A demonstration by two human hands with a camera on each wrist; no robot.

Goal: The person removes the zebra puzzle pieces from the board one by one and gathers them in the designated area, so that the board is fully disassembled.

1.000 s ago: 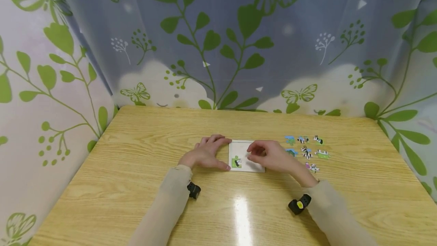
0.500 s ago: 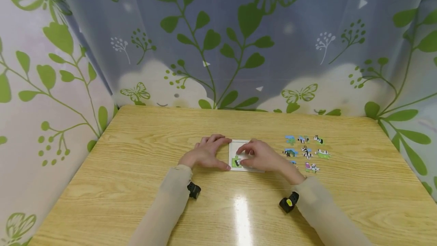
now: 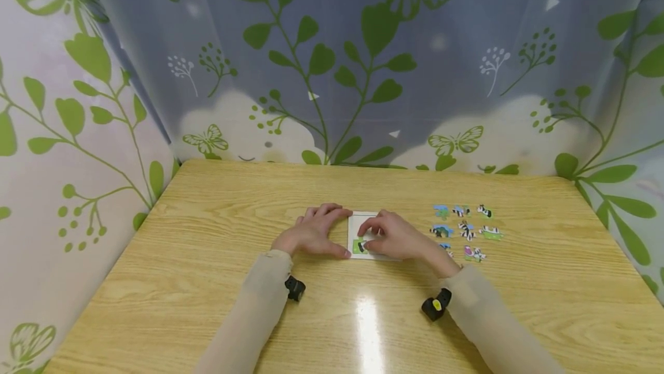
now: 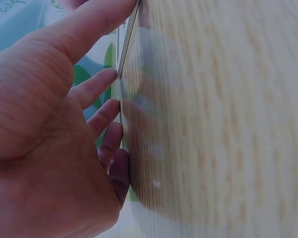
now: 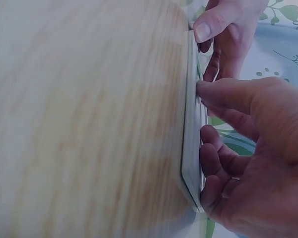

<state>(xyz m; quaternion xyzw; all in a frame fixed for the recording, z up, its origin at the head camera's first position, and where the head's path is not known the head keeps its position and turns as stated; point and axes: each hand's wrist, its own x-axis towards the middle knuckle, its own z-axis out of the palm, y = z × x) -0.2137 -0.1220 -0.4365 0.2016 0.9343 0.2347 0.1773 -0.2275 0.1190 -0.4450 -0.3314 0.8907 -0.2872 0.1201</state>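
Observation:
A white puzzle tray (image 3: pixel 354 219) lies flat on the table. My left hand (image 3: pixel 313 232) rests beside its left edge, the index finger at the far corner and the thumb at the near one, fingers spread and fairly straight. In the tray's near left corner sits a green puzzle piece (image 3: pixel 357 246) with a black-and-white print, partly covered by my right hand (image 3: pixel 396 238). That hand's thumb and bent index finger pinch the piece at its right and far edges. The right wrist view shows the thumb (image 5: pixel 223 93) at the tray's surface, the other fingers curled over it.
Several loose puzzle pieces (image 3: pixel 466 231) lie in rough rows to the right of the tray, printed in blue, green, black and white. The wooden table (image 3: pixel 233 201) meets a patterned cloth (image 3: pixel 332 126) at its back and sides.
My right hand has moved left and down onto the piece in the tray, uncovering more loose pieces on the right. The left hand has stayed in place.

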